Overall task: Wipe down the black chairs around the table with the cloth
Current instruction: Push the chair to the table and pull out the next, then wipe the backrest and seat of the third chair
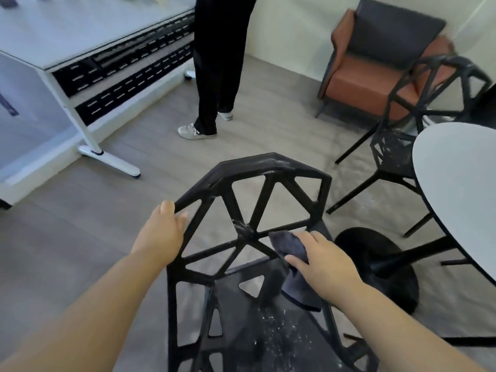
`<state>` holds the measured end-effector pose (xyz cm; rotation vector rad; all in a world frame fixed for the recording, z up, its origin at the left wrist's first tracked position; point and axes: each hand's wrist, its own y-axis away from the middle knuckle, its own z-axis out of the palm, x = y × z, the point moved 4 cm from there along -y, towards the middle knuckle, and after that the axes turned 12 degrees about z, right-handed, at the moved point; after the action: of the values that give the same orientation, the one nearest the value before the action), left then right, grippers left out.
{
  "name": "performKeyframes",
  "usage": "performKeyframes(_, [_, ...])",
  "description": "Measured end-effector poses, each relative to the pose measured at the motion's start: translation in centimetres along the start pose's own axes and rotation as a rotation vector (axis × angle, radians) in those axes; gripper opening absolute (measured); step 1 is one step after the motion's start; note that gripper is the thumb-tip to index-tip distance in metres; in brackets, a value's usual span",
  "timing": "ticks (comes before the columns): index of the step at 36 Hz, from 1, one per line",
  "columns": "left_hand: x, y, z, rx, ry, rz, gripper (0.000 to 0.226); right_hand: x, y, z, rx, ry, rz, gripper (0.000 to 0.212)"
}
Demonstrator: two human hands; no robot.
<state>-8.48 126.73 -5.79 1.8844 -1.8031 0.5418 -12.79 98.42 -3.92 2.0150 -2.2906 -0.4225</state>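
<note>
Black open-lattice chair (248, 232), at six o'clock left of the round white worktop (456, 183), is steadied by the left hand (161, 232), fingers curled on its back rim, while the right hand (322, 260) pinches the dark grey cloth (290, 245) against a strut, so firmly follow each dusty bar.

Both bare forearms reach forward, the left grip (161, 232) curled round the rim of the chair (268, 163), the right grip (324, 261) palm down, pinching the cloth (288, 244).

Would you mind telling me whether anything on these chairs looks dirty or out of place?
White specks are scattered over the near chair's seat, with pale smears on its top rail; the second chair's seat looks dusted too.
</note>
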Motion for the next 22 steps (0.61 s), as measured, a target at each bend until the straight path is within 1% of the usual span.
performKeyframes(6, [-1.7,-0.4,0.8,0.201,-0.008,0.123,0.03,-0.9,-2.4,1.6,0.137,-0.104,-0.027,0.047])
performKeyframes(10, [-2.5,-0.5,1.3,0.31,0.019,0.219,0.027,-2.3,-3.0,3.3,0.229,-0.204,-0.036,0.041])
performKeyframes(14, [-2.9,-0.4,1.6,0.411,0.042,0.303,0.025,-3.7,-3.3,5.2,0.295,-0.29,-0.087,0.038])
performKeyframes(17, [-3.3,-0.1,1.8,0.467,0.105,0.35,0.024,-4.5,-3.3,6.3,0.39,-0.321,-0.151,0.039])
performKeyframes(22, [-3.9,0.5,2.7,0.59,0.2,0.4,0.018,-5.1,-3.4,7.0,0.599,-0.394,-0.307,0.033])
